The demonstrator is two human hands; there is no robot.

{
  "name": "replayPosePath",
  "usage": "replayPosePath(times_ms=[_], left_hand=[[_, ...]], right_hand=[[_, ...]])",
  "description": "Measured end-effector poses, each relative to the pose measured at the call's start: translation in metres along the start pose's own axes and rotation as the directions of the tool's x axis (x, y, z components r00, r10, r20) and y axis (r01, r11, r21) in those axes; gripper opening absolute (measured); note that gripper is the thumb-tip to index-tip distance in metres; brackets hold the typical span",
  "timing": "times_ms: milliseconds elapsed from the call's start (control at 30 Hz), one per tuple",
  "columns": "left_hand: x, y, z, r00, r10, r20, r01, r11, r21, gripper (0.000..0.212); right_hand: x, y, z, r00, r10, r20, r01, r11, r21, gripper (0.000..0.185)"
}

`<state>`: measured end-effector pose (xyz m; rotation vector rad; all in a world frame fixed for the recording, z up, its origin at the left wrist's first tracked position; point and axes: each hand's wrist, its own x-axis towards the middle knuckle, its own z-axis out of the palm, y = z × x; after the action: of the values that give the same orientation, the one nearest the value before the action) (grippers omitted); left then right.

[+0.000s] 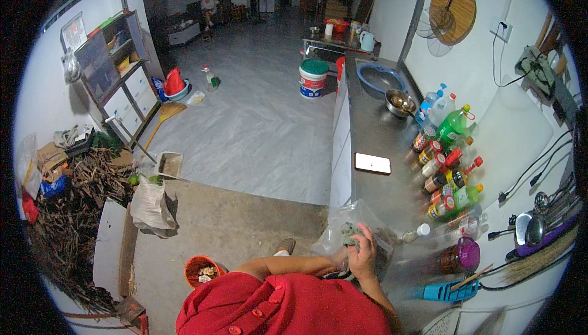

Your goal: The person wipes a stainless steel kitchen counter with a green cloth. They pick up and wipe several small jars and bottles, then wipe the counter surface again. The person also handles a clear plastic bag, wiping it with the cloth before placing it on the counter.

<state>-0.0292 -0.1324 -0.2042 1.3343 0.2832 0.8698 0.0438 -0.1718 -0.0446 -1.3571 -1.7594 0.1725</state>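
Note:
My right hand [363,253] is over the edge of the dark counter [367,132], with its fingers on a crumpled grey-green cloth [350,234]. Around and behind the cloth spreads a clear plastic bag [324,238]. My left hand [340,259] reaches in from the left at the bag's lower side. It is mostly hidden by the right hand and the bag, so its grip does not show. Just right of the bag, a small glass jar with a white lid [415,233] lies tilted on the counter. A phone with a lit screen [372,163] lies farther up.
Several sauce bottles and jars [432,151] line the wall side. Beyond them are a metal bowl [399,101] and a blue-rimmed basin [380,77]. An orange bin [202,271] stands on the floor, left of my body. Firewood [73,206] is piled leftward. A person [209,6] sits far back.

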Motion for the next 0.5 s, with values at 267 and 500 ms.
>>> replayPosePath(times_ms=[267, 500], left_hand=[[0.012, 0.071, 0.013, 0.985, -0.172, -0.011, 0.169, 0.95, 0.262, 0.034], [0.024, 0.074, 0.026, 0.81, -0.576, 0.105, 0.381, 0.383, -0.841, 0.056]], right_hand=[[-0.018, 0.01, 0.0, 0.994, 0.06, -0.094, -0.067, 0.995, -0.069, 0.027], [-0.058, 0.023, -0.015, 0.985, 0.16, -0.058, -0.167, 0.974, -0.153, 0.033]])
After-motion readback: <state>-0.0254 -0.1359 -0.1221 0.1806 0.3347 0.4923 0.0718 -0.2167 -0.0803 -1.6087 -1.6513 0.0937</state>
